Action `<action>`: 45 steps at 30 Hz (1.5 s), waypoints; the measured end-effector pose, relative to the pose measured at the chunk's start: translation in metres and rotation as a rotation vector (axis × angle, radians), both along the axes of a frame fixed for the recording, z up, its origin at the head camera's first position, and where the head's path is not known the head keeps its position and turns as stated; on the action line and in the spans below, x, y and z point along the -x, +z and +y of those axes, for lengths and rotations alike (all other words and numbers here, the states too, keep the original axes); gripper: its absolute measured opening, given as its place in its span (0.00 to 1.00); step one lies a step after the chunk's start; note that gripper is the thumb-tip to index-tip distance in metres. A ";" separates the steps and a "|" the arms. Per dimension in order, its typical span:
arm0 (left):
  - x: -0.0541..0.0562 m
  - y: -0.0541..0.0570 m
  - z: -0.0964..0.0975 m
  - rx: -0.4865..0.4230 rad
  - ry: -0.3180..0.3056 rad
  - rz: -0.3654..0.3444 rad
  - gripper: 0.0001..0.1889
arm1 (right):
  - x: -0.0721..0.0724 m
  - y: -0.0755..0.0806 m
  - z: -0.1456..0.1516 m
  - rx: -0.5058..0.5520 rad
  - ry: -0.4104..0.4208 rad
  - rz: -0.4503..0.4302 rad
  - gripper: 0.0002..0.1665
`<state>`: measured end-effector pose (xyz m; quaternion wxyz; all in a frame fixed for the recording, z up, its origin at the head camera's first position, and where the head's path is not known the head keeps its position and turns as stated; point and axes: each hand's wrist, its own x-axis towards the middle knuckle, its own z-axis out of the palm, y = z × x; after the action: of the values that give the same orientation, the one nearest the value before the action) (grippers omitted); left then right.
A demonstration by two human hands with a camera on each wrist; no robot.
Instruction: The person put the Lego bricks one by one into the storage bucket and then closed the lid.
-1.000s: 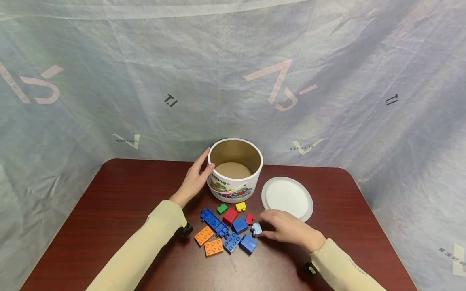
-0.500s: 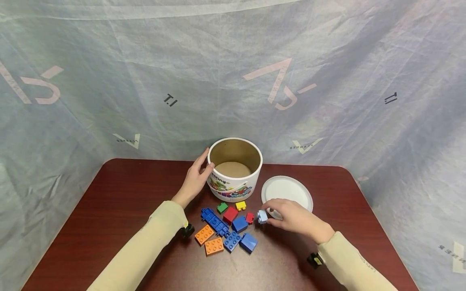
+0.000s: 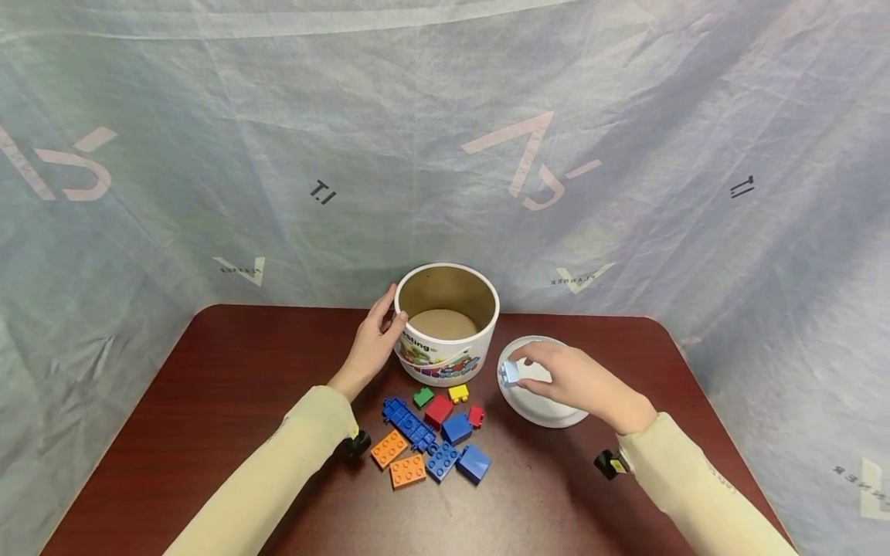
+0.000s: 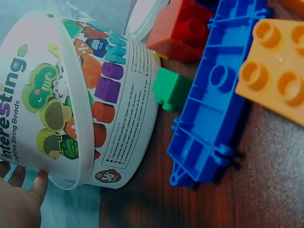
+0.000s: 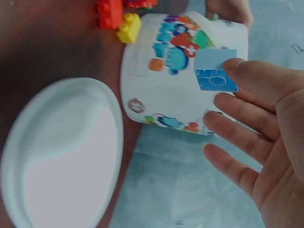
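My right hand [image 3: 566, 382] pinches a light blue toy brick [image 3: 511, 374] between thumb and fingers, held up over the white lid [image 3: 542, 413]. Seen from the right wrist, the brick's hollow underside shows and its outline overlaps the bucket. My left hand [image 3: 370, 349] rests against the left side of the white bucket [image 3: 445, 363], fingers along the outer wall and thumb near the rim. The bucket stands upright with its mouth up, and its visible floor is bare. In the left wrist view, only fingertips of the left hand [image 4: 21, 199] show at the bucket's printed wall.
In front of the bucket lie two orange bricks [image 3: 408, 471], a long blue base piece [image 3: 409, 425], several blue bricks [image 3: 475, 464], two red bricks [image 3: 439, 411], a green brick [image 3: 423, 397] and a yellow brick [image 3: 458, 394]. A grey cloth [image 3: 417, 154] hangs behind the table.
The right hand has lifted the light blue brick from beside the other bricks and carried it up and rightward over the lid. The left hand stays at the bucket.
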<state>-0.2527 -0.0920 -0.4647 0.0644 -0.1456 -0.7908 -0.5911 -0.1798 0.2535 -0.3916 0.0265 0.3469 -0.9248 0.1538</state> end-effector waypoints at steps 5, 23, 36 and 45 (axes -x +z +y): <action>0.000 0.000 0.000 0.002 -0.019 0.021 0.33 | 0.012 0.015 -0.001 0.020 -0.009 0.009 0.20; -0.001 0.001 -0.001 0.061 -0.019 0.057 0.32 | 0.070 0.047 -0.013 0.153 -0.007 0.000 0.18; 0.000 -0.008 0.000 -0.015 -0.021 0.030 0.32 | 0.098 0.045 -0.040 0.103 0.005 0.039 0.18; -0.007 -0.002 0.003 -0.046 -0.013 -0.025 0.32 | 0.108 0.036 -0.065 -0.005 -0.030 0.011 0.18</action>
<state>-0.2456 -0.0889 -0.4671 0.0539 -0.1418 -0.7768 -0.6112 -0.2877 0.1887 -0.3554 0.0332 0.3339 -0.9302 0.1489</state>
